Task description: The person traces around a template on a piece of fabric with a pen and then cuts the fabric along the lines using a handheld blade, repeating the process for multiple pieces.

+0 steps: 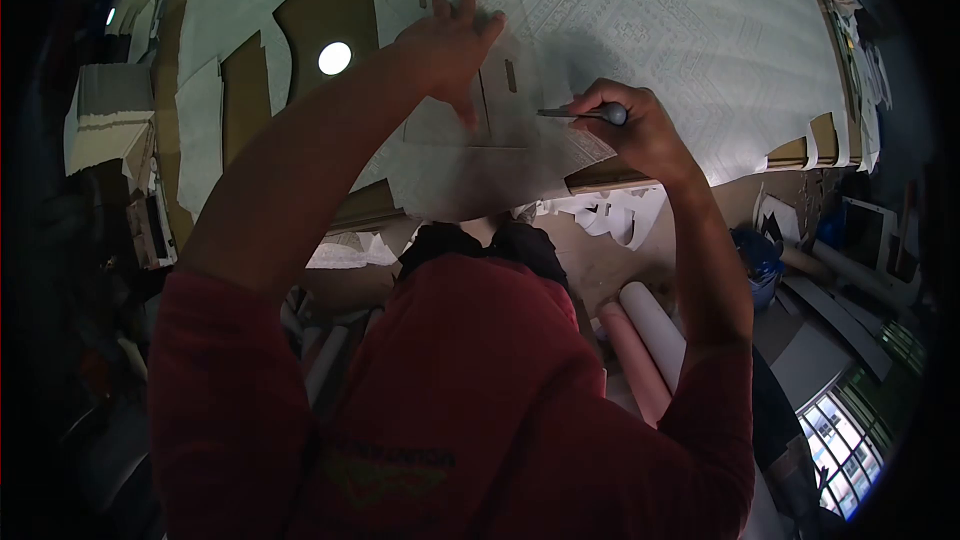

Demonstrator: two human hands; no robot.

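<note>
My left hand (455, 48) is spread open, fingers apart, over a thin see-through template (425, 125) with small slots and a dark line down its middle. The template lies on a large pale sheet (680, 30) with an embossed zigzag pattern. To the right of the template, my right hand (635, 128) is closed around a small knife (612, 114) with a rounded grey handle end. Its narrow dark blade points left, near the template's right edge and over the pale sheet.
Brown board (345, 5) shows through cut-out gaps in the sheet, with a bright white round spot (335, 58) on it. White scraps (625, 215) hang at the table's near edge. Pink and white rolls (640, 355) stand below right. A blue object (757, 265) sits farther right.
</note>
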